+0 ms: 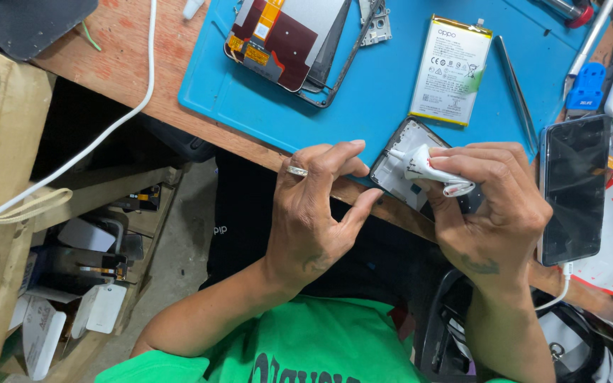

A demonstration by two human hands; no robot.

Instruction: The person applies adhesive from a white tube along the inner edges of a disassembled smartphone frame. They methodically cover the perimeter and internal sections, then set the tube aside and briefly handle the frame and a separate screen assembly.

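My right hand grips a small white glue tube with its thin nozzle pointing left onto a phone frame. The frame lies at the front edge of a blue work mat, its grey inside facing up. My left hand, with a ring on one finger, steadies the frame's left edge with fingertips and thumb. The frame's right part is hidden under my right hand.
On the mat lie a white phone battery, a detached screen assembly, and metal tweezers. A dark phone with a plugged-in cable lies at right. A white cable crosses the wooden table. Boxes sit on lower left shelves.
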